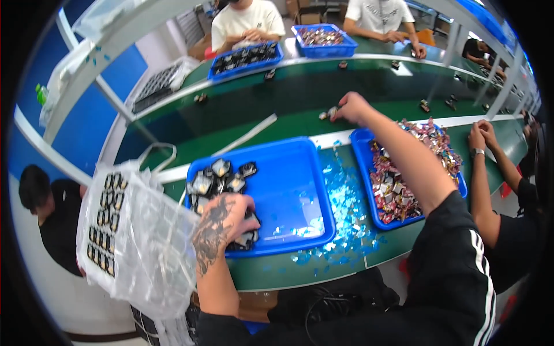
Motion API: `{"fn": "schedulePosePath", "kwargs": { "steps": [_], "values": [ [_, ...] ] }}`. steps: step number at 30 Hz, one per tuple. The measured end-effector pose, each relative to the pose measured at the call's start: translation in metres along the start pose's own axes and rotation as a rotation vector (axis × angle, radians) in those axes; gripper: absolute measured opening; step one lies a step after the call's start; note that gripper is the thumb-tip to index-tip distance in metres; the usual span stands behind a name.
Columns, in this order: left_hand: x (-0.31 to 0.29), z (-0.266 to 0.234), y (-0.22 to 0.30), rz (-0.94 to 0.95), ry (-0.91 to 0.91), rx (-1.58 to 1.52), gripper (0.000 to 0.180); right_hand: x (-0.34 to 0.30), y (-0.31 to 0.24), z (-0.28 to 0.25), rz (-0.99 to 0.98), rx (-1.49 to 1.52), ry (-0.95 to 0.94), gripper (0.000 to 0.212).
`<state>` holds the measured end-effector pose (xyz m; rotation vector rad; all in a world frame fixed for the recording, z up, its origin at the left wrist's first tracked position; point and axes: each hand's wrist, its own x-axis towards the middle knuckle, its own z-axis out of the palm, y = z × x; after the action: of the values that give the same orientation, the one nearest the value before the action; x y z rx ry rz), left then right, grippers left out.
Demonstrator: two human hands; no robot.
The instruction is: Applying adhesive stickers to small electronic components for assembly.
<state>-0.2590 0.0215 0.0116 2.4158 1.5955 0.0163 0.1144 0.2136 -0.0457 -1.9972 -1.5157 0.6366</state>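
Observation:
My left hand [222,222] is closed over the small black square parts [219,180] heaped at the left end of a blue tray [291,199]. Its fingers curl round a black part, mostly hidden beneath them. Stretched out over the dark green conveyor belt [300,106], my right hand [353,109] pinches a small light-and-dark part [333,113] just above the surface. The finer shape of that part is blurred. Beneath my right forearm stands another blue tray [365,167], heaped with small pinkish and silvery pieces [398,190].
Blue film scraps [346,213] litter the bench between the trays. At left are clear plastic bags [156,242] with dark pieces. A white strip [248,134] lies on the belt. Across it, people work by a tray of black parts [245,59]; a co-worker's hands [482,135] are at right.

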Motion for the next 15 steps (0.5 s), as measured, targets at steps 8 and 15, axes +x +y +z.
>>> {"fn": "schedulePosePath", "kwargs": {
  "steps": [8,15],
  "values": [
    [0.019,0.004,0.026,0.229,0.232,-0.284,0.016,-0.031,-0.003,-0.069,-0.146,-0.250,0.024,0.031],
    [0.036,0.037,0.068,0.204,-0.144,-1.403,0.021,-0.110,0.016,-0.080,-0.540,-0.682,-0.232,0.028]
  ]
}}
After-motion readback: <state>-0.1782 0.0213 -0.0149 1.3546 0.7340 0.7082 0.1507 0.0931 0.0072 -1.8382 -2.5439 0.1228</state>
